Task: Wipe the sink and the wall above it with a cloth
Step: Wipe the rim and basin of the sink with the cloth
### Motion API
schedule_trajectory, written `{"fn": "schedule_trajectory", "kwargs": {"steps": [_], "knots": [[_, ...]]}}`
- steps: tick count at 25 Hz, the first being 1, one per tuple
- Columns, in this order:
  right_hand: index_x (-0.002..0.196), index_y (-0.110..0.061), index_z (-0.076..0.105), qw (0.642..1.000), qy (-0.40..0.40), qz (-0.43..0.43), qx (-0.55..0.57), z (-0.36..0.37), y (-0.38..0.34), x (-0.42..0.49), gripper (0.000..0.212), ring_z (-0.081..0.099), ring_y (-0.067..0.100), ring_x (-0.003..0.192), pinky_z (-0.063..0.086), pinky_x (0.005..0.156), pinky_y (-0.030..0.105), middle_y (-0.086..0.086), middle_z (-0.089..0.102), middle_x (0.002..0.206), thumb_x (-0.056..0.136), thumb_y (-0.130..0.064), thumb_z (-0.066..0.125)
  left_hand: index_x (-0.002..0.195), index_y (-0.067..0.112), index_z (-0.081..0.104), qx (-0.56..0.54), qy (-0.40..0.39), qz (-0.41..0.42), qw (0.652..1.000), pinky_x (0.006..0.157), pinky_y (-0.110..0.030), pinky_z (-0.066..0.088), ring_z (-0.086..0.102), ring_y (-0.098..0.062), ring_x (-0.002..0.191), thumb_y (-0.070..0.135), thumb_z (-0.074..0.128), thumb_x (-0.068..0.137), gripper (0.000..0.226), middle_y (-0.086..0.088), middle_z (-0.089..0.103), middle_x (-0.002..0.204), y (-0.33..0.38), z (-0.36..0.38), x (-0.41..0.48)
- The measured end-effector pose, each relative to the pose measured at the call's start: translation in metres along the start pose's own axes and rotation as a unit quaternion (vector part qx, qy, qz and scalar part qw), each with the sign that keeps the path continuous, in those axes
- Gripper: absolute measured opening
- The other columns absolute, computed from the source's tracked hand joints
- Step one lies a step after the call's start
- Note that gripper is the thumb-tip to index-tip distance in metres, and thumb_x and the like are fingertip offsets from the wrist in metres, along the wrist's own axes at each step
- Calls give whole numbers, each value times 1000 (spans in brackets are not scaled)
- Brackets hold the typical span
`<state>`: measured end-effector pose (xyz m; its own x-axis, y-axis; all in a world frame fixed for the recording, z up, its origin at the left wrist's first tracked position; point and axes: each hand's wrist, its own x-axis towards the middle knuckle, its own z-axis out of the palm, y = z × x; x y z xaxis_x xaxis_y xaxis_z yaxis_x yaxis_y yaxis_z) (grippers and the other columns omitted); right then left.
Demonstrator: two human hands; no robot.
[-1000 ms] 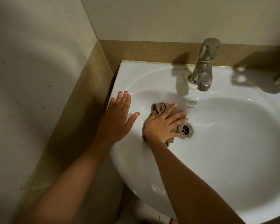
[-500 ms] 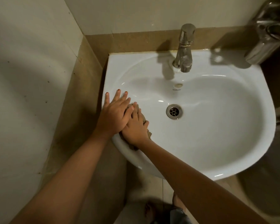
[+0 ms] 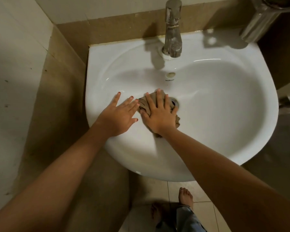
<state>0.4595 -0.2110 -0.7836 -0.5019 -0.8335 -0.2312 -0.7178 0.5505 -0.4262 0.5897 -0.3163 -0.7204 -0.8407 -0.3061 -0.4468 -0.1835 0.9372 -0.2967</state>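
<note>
Now, from the hands outward:

Right hand [image 3: 159,116]: flat, palm down, fingers spread, pressed on top of the cloth; it pins the cloth to the bowl rather than closing round it.
Cloth [image 3: 143,102]: tan, crumpled, on the bowl's left slope; folds show past the fingertips and by the wrist; its right edge lies over part of the drain.
Left hand [image 3: 119,116]: bare, flat, fingers apart, resting on the bowl's left side just beside the cloth; it holds nothing; its fingertips reach the cloth's left edge.
Drain [image 3: 175,102]: metal ring at the bowl's bottom, half covered by cloth and fingers.
Sink [image 3: 224,114]: white, rounded front, set against the back wall in a corner.
Overflow hole [image 3: 170,74]: on the back slope, small lettering under it.
Tap [image 3: 172,29]: chrome, upright on the back rim, spout over the bowl.
Wall [image 3: 107,7]: pale tile above a tan band behind the sink.
Floor [image 3: 179,190]: pale tiles below the sink, two bare feet on them.
</note>
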Motion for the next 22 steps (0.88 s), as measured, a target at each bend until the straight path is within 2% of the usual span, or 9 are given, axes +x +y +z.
{"fn": "schedule_trajectory", "kwargs": {"steps": [2, 4, 5, 7, 9, 12, 16, 19, 22], "knots": [[150, -36, 1, 999, 4, 52, -14, -1, 3, -2, 64, -10, 35, 144, 5, 108, 65, 2, -15, 159, 94, -55, 28, 131, 0, 48, -18, 9, -29, 999, 105, -59, 30, 45, -32, 130, 41, 5, 94, 69, -17, 51, 137, 1, -8, -1], [150, -35, 0, 997, -19, 77, -22, -2, -2, -10, 63, -10, 36, 144, 5, 109, 65, 4, -16, 159, 96, -53, 26, 143, 5, 28, -38, 24, -58, 997, 115, -53, 12, 21, -28, 143, 41, 4, 94, 65, -13, 28, 152, 1, -13, -3], [150, -35, 0, 996, -34, 77, -22, -3, -5, -15, 63, -10, 37, 144, 4, 109, 64, 5, -16, 158, 96, -53, 25, 146, 8, 18, -26, 27, -57, 998, 116, -51, 4, 10, -25, 145, 41, 7, 97, 60, -10, 17, 156, 3, -13, -5], [150, -35, 1, 996, -71, 57, -17, -7, -12, -28, 62, -10, 37, 144, 4, 108, 65, 3, -16, 159, 96, -52, 26, 147, 11, 11, -2, 6, -28, 1000, 116, -51, 0, 3, -22, 146, 37, 13, 100, 54, -6, 9, 158, 5, -18, -12], [150, -38, 2, 993, -114, 29, -3, -12, -20, -43, 62, -9, 36, 144, 3, 108, 65, 1, -15, 159, 95, -54, 28, 147, 12, 14, -19, -27, -8, 999, 116, -52, 1, 5, -21, 146, 34, 15, 100, 52, -5, 12, 158, 6, -25, -22], [149, -41, 3, 983, -181, -14, 29, -20, -35, -65, 61, -8, 33, 145, 2, 109, 65, -2, -15, 159, 95, -57, 27, 147, 13, 12, -113, -98, -28, 988, 116, -48, -1, 4, -19, 146, 32, 15, 101, 50, -3, 12, 158, 7, -36, -40], [150, -34, -2, 963, -243, -65, 99, -29, -45, -84, 68, -6, 28, 146, 1, 113, 59, -4, -12, 159, 93, -61, 25, 147, 16, 17, -225, -126, -39, 965, 116, -46, -7, 7, -18, 146, 35, 14, 100, 50, -3, 17, 157, 18, -49, -56], [150, -33, -3, 959, -237, -105, 117, -32, -43, -92, 70, -2, 22, 147, 3, 114, 57, -5, -7, 160, 94, -61, 26, 145, 18, 27, -145, -118, 9, 982, 116, -46, -10, 16, -18, 144, 32, 11, 100, 49, -3, 26, 154, 27, -54, -58], [151, -33, -1, 964, -222, -106, 100, -28, -38, -89, 72, 2, 23, 146, 6, 111, 57, -6, -5, 160, 92, -64, 27, 142, 15, 33, -99, -112, 21, 989, 116, -47, -7, 22, -18, 143, 30, 11, 100, 49, -4, 32, 152, 29, -52, -48]]}}
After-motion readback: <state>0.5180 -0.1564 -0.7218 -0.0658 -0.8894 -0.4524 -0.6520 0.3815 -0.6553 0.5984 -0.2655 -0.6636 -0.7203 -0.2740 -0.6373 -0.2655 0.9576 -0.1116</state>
